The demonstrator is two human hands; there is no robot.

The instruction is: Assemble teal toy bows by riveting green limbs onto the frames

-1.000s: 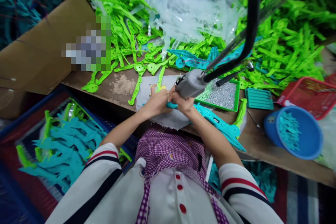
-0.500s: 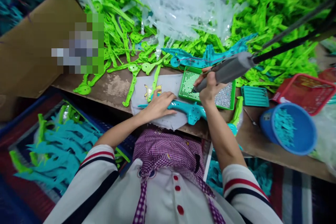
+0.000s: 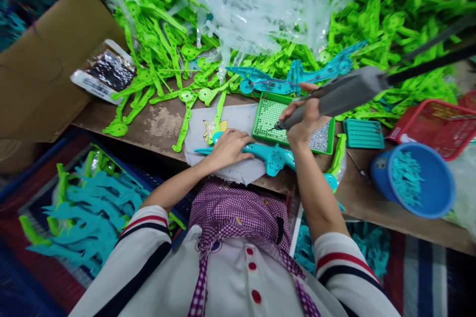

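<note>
My left hand (image 3: pixel 231 147) rests over a long blue plastic part (image 3: pixel 275 158), its fingers wrapped on the part's left half. The part lies across a grey cloth (image 3: pixel 238 119) at the bench's front edge. In my right hand (image 3: pixel 305 119) is a grey electric screwdriver (image 3: pixel 334 94), its tip pointing left above a green tray (image 3: pixel 267 118). Small silvery screws (image 3: pixel 320 139) fill the tray's right side. Behind the tray lies another blue part (image 3: pixel 293 79) with a thin red wire. A lime green part (image 3: pixel 220 114) lies on the cloth.
Lime green parts (image 3: pixel 156 25) and translucent pieces (image 3: pixel 260 5) heap at the back. Right: a blue bucket (image 3: pixel 383 173), a red basket (image 3: pixel 412 119), a teal tray (image 3: pixel 362 133). Left: a cardboard box (image 3: pixel 48 74) and blue parts (image 3: pixel 85 208) below the bench.
My right hand has shifted slightly right with the screwdriver. The fingers of my left hand have drawn closer together on the blue part.
</note>
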